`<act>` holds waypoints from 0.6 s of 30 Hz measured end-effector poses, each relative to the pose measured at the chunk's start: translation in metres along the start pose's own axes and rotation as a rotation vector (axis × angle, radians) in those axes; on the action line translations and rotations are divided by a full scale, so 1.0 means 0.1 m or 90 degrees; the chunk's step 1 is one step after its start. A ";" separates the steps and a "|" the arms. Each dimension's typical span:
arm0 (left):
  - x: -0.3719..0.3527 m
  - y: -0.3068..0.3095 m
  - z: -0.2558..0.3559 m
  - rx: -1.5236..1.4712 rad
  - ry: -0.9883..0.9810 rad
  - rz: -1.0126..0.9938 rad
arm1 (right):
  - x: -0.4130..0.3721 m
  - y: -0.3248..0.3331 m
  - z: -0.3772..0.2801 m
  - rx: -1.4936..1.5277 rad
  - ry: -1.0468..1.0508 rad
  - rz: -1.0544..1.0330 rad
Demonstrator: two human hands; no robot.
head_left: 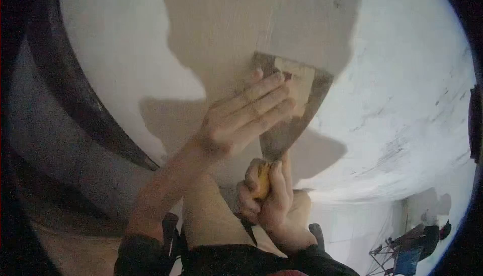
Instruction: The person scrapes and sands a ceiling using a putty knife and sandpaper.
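Observation:
A wide putty knife [278, 142] with a dark, tapering blade and a yellow handle is in the middle of the head view. My right hand [274, 195] is wrapped round its handle, with one finger stretched up towards the blade. My left hand [249, 110] has its fingers stretched out, their tips on or just over the blade. Behind the blade's wide edge lies a pale wall surface [216, 19], partly in shadow. A light patch shows on the blade; what it is, I cannot tell.
A dark curved band [95, 105] borders the pale surface on the left. Below my hands are my legs in light clothing. At the lower right, another person [427, 238] in dark clothing is beside a metal frame [383, 257] and something blue [407, 261].

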State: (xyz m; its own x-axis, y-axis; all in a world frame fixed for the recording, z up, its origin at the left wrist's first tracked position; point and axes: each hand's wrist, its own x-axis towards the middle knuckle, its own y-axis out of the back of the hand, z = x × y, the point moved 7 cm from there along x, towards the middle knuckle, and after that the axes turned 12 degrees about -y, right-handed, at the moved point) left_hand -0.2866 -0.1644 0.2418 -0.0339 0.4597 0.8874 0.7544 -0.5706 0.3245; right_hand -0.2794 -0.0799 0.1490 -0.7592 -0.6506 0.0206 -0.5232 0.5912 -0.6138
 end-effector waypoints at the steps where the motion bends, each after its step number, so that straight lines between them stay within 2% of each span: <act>1: -0.01 0.05 0.01 0.010 -0.001 -0.002 | -0.04 -0.05 0.02 -0.058 -0.002 0.028; 4: 0.08 0.09 -0.06 0.031 -0.002 0.001 | 0.00 -0.16 -0.03 0.022 -0.028 -0.008; 7: 0.17 0.17 -0.12 0.031 0.013 0.011 | 0.00 -0.32 -0.10 0.065 -0.077 0.040; 8: 0.14 0.16 -0.12 0.022 0.011 0.011 | 0.00 -0.31 -0.10 0.109 -0.028 0.033; 11: 0.16 0.16 -0.16 0.015 0.002 -0.013 | -0.01 -0.28 -0.04 0.100 0.006 0.020; 12: 0.15 0.16 -0.17 0.015 0.005 -0.025 | -0.01 -0.36 -0.13 0.125 -0.036 0.043; 15: 0.25 0.23 -0.30 0.031 0.008 0.038 | 0.08 -0.48 -0.23 0.115 -0.040 0.069; 18: 0.15 0.21 -0.33 0.010 0.035 0.035 | 0.10 -0.57 -0.20 0.027 -0.058 0.072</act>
State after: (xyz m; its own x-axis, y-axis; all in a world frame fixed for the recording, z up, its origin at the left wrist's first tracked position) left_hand -0.2933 -0.1919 0.2723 -0.0277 0.3906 0.9202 0.7667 -0.5824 0.2703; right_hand -0.2652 -0.1106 0.2000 -0.7731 -0.6226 -0.1209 -0.4179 0.6435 -0.6413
